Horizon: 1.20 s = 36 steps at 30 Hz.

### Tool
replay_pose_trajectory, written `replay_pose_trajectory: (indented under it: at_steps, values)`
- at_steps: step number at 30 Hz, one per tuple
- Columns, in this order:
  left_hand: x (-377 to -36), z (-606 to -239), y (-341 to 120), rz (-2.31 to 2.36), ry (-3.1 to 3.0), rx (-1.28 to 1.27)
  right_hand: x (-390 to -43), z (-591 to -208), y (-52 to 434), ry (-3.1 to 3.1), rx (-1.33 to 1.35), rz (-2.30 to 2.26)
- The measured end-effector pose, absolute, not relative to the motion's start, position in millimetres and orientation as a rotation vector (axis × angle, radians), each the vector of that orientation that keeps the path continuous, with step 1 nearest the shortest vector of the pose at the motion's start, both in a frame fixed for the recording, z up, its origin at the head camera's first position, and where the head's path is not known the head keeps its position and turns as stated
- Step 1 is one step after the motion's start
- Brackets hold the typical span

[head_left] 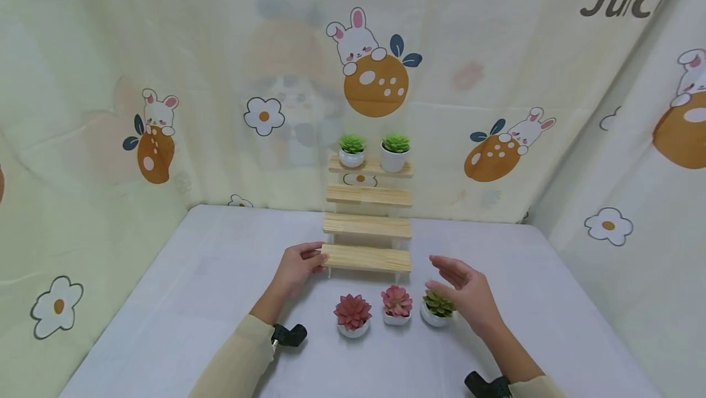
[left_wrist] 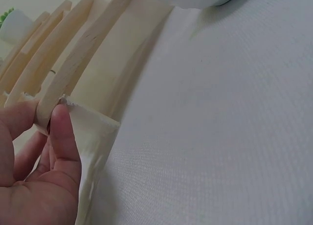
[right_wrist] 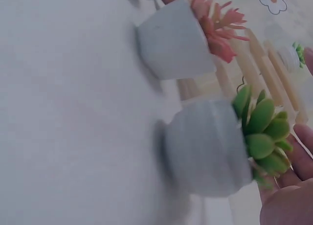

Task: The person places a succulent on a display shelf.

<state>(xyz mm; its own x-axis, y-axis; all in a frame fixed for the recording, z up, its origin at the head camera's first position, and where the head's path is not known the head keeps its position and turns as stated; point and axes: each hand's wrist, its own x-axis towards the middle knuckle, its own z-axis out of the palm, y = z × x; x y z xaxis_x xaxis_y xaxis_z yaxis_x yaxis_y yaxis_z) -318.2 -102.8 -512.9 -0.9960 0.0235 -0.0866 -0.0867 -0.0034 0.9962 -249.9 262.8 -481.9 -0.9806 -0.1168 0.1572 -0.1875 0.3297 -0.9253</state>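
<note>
Wooden shelf (head_left: 366, 257) end pinched by left fingers (left_wrist: 62, 132); right fingers (head_left: 448, 270) spread, half-hiding green succulent (head_left: 437, 305).

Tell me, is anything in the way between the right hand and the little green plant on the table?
No, nothing visible is. The right hand hovers open just above and beside the green plant, with only air between them. The two pink plants sit off to its other side, and the left hand holds the wooden shelf.

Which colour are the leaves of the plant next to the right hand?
Green, on the succulent in its white pot; the right wrist view shows it best.
</note>
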Motion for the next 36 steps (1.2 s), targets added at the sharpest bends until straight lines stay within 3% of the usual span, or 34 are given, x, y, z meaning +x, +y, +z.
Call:
replay_pose_trajectory:
  at_steps: [12, 36]
  values:
    - [-318.2, -512.8, -100.7, 2.178, 2.179, -0.044, -220.9, -508.1, 269.4, -2.719, 0.031, 1.601]
    - [-317.3, -511.5, -99.1, 2.181, 2.177, -0.075, -220.4, -519.1, 271.5, -2.725, -0.083, 1.646]
